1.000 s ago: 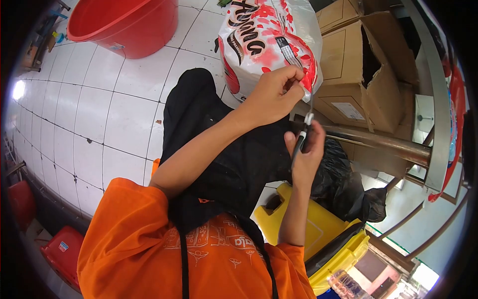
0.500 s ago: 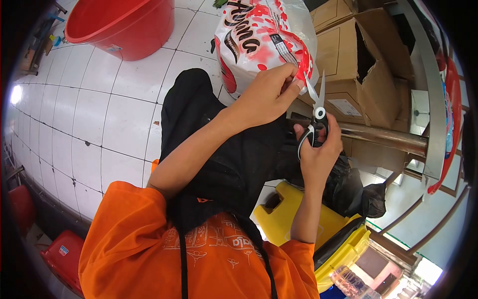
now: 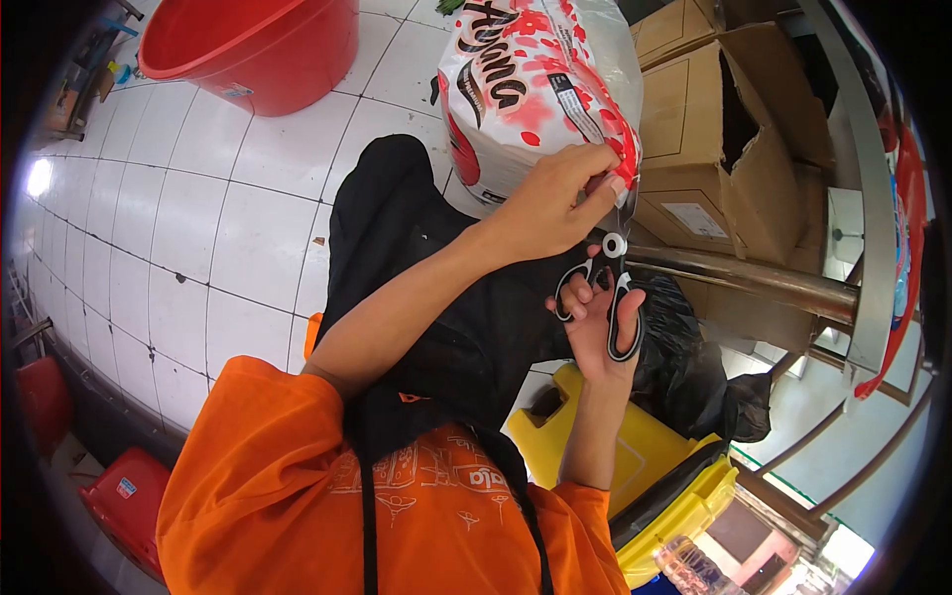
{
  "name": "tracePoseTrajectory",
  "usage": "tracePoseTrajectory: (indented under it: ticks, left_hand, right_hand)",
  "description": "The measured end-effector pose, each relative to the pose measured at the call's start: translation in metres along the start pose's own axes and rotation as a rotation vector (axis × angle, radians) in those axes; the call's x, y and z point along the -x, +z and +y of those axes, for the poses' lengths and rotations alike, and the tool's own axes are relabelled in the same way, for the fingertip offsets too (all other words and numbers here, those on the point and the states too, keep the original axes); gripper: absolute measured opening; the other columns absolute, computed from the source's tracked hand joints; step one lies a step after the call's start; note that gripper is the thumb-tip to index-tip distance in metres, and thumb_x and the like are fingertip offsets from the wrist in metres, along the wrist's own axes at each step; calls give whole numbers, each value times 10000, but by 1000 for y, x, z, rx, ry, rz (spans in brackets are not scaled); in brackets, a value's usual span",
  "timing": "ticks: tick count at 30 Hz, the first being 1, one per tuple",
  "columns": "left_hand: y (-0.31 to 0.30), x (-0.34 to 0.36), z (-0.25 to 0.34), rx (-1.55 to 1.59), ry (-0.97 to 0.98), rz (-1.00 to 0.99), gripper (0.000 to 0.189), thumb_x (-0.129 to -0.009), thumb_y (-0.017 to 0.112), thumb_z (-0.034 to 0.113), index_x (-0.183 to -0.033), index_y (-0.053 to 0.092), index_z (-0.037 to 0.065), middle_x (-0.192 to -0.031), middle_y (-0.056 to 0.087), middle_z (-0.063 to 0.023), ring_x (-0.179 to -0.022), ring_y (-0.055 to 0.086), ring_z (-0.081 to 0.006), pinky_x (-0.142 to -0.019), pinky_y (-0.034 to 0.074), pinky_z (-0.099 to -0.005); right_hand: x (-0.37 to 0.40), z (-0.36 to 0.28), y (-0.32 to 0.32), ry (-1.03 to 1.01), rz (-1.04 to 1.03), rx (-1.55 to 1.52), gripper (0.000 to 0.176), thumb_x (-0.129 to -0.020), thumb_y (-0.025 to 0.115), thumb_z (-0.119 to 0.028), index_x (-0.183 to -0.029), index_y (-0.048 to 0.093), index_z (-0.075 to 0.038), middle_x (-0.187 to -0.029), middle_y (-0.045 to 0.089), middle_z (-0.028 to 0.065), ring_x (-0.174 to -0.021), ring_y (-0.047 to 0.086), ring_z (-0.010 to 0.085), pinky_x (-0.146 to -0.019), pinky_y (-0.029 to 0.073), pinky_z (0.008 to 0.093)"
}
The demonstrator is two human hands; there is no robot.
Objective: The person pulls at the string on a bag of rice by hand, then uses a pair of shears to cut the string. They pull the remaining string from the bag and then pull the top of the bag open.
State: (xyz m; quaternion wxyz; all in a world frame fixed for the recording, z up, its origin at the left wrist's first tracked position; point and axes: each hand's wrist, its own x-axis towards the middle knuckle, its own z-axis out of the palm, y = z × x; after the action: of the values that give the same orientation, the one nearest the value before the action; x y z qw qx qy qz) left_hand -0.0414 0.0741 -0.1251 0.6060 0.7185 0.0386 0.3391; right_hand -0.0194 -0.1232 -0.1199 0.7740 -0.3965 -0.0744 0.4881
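A big white plastic sack (image 3: pixel 506 134) with red petal print and "Ayana" lettering stands in front of my knees. My left hand (image 3: pixel 570 193) pinches its red top edge on the right side between thumb and fingers. Just below, my right hand (image 3: pixel 600 317) grips a pair of scissors (image 3: pixel 615 246) with black and white handles, fingers and thumb in the loops. The handles are spread wide apart. The blades point up at the pinched edge of the sack, partly hard to make out beside my left thumb.
A red tub (image 3: pixel 258 59) stands on the white tiled floor at upper left. Cardboard boxes (image 3: pixel 684 129) are at right behind a metal bar (image 3: pixel 744 273). Black plastic bags (image 3: pixel 694 367) and a yellow bin (image 3: pixel 575 436) sit by my right arm. Red chairs (image 3: pixel 124 496) are at lower left.
The scissors have moved up against the sack's edge beside my left thumb, and their handles have spread wider. My right hand has turned and its fingers have opened. My left hand still pinches the sack.
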Motion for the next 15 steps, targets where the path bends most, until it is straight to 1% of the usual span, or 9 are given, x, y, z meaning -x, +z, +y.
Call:
tracePoseTrajectory:
  ticks: [2,4,5,6,8,9,11,12,15]
  left_hand:
    - [4,2,-2,26,-23,5,146,-987,575,136,-982,563,-10,-828,576,-99,-766,546,-169,-706,453,-334]
    - [4,2,-4,52,-49,9,144,-986,574,132,-978,561,-11,-821,572,-96,-757,538,-166,-701,451,-331]
    - [5,3,-5,118,-113,19,138,-986,570,127,-977,560,-11,-808,568,-94,-749,532,-161,-697,448,-327]
    - [5,3,-4,185,-177,32,133,-986,567,122,-976,559,-10,-796,564,-91,-741,526,-156,-693,445,-324]
    - [1,4,-1,145,-155,24,131,-983,569,121,-971,562,-10,-786,567,-90,-734,529,-156,-687,443,-325]
    - [-2,5,2,104,-133,20,130,-980,571,120,-965,566,-9,-776,569,-88,-727,532,-156,-680,442,-326]
    - [-5,3,2,44,-98,23,137,-975,580,128,-957,572,-7,-773,573,-90,-717,529,-162,-672,439,-328]
    - [-6,1,3,-19,-62,30,144,-970,590,136,-948,577,-5,-770,577,-92,-706,527,-168,-663,437,-331]
    - [-7,1,4,-66,-19,33,157,-960,607,154,-936,587,0,-766,581,-101,-683,519,-183,-647,432,-337]
  right_hand:
    - [-1,7,4,-10,-5,-30,744,-874,678,-563,-1381,459,-64,-919,489,21,-789,481,131,-849,442,360]
    - [-2,13,6,-69,11,17,702,-900,673,-538,-1380,462,-71,-911,490,23,-788,481,134,-841,448,346]
    - [-6,13,6,-135,167,209,633,-890,738,-422,-1356,490,-72,-927,506,24,-797,494,141,-824,446,321]
    - [-12,12,9,-322,356,704,623,-832,812,-316,-1317,519,-57,-957,528,20,-816,504,138,-793,433,291]
    - [-21,5,15,-586,548,1232,672,-759,874,-280,-1290,535,-44,-983,555,32,-833,516,161,-806,427,321]
    - [-23,3,18,-585,551,1232,672,-759,874,-280,-1290,535,-44,-983,555,32,-833,516,161,-806,427,321]
    - [-24,-1,23,-676,676,1604,689,-740,872,-302,-1285,537,-45,-962,559,57,-834,517,200,-853,407,371]
    - [-24,-2,24,-679,676,1606,689,-740,872,-302,-1285,537,-45,-962,559,57,-834,517,200,-853,407,371]
    - [-23,-2,27,-700,737,1775,679,-734,864,-288,-1284,545,-50,-949,553,71,-840,519,229,-893,378,403]
